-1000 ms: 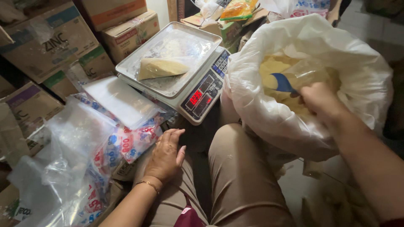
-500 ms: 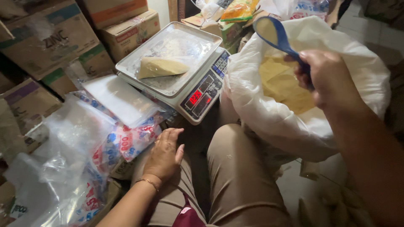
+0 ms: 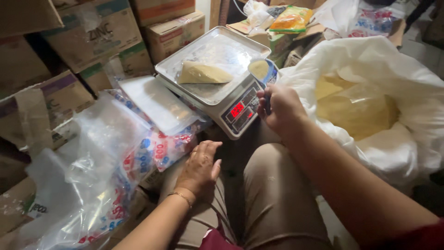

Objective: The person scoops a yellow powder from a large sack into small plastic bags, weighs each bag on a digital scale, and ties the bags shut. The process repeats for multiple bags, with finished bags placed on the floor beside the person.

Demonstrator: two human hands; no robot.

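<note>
While our right hand [image 3: 282,107] closes its fingers around the handle of a blue scoop [image 3: 262,70], we hold the scoop's bowl, loaded with pale yellow powder, at the near right edge of the metal weighing pan [image 3: 185,55]. On that pan lies a small clear bag of the same powder [image 3: 203,73], flat on its side, its mouth hard to make out. Our left hand [image 3: 200,167] rests flat and empty on our left thigh, fingers spread, gripping nothing.

We judge the main risk to be spilling. With nothing holding the little bag open, powder tipped from the scoop could land on the bare pan or run down onto the digital scale [image 3: 240,112], whose red display sits just under our knuckles. A knock from the wrist against the pan could also upset the reading. Behind our forearm the big white sack [image 3: 407,83] stands open with its powder exposed, so a careless swing back could drag its rim. Loose clear plastic bags [image 3: 92,153] lie just left of the scale and could catch stray powder.
</note>
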